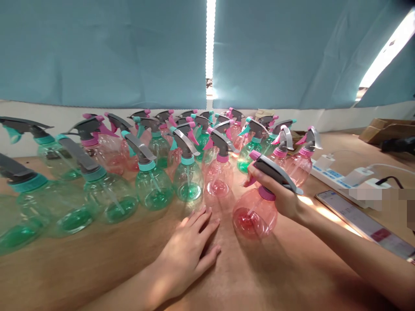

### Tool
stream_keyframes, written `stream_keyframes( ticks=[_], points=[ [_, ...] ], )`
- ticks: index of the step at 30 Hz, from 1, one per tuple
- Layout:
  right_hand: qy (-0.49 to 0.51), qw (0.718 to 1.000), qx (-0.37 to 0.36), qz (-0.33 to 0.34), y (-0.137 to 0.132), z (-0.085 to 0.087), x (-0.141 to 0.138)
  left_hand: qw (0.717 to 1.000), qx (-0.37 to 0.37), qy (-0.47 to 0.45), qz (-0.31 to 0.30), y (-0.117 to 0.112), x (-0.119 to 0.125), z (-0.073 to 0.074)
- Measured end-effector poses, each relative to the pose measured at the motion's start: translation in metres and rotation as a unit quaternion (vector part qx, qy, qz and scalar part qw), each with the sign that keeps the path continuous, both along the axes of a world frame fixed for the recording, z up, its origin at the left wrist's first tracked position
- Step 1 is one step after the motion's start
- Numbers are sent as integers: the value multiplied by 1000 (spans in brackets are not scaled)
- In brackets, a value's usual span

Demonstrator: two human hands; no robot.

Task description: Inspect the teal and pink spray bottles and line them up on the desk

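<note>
Two bare hands are in view above a wooden tabletop [81, 276].

Right hand [282, 196]: the grip is closed around the neck of a pink spray bottle [254, 218], with the fingers wrapped just below the grey trigger head [275, 172]. The bottle sits right of centre, at the front of the group, tilted so that its head leans to the right. A thin dip tube shows inside the clear body. Whether its base touches the tabletop cannot be told.

Left hand [189, 244]: palm down, flat on the tabletop, the grip spread and holding nothing, fingertips pointing away toward the bottles. It lies just left of the held bottle, apart from it.

Directly beyond the left fingertips stand a green spray bottle [188, 181] and a pink bottle [218, 178], both upright, near but not touching the hand. Behind and to the left, many more spray bottles [152, 142] of the same kind stand in loose rows. Green and pink bodies are mixed, with grey triggers and teal or pink collars. The count is uncertain at the rear, where they overlap.

Right side of the tabletop: a white power strip [330, 176] with plugs seated, a phone [359, 218] lying flat with its screen up, and a cardboard box [385, 127] at the far edge. A blue curtain [97, 47] covers the wall behind, with a bright vertical gap at its middle.
</note>
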State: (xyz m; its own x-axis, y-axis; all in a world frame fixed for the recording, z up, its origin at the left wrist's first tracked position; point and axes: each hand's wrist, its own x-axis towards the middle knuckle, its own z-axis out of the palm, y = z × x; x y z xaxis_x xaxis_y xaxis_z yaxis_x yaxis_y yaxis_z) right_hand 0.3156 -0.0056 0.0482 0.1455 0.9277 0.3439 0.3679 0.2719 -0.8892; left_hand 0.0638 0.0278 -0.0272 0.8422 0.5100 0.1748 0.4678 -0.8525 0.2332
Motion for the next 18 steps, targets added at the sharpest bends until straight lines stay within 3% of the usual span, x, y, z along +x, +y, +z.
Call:
stream_keyframes(
  ticks=[18],
  points=[
    [70,996,33,54,2,-2,-3,1000,-11,14,8,-1,0,2]
  ],
)
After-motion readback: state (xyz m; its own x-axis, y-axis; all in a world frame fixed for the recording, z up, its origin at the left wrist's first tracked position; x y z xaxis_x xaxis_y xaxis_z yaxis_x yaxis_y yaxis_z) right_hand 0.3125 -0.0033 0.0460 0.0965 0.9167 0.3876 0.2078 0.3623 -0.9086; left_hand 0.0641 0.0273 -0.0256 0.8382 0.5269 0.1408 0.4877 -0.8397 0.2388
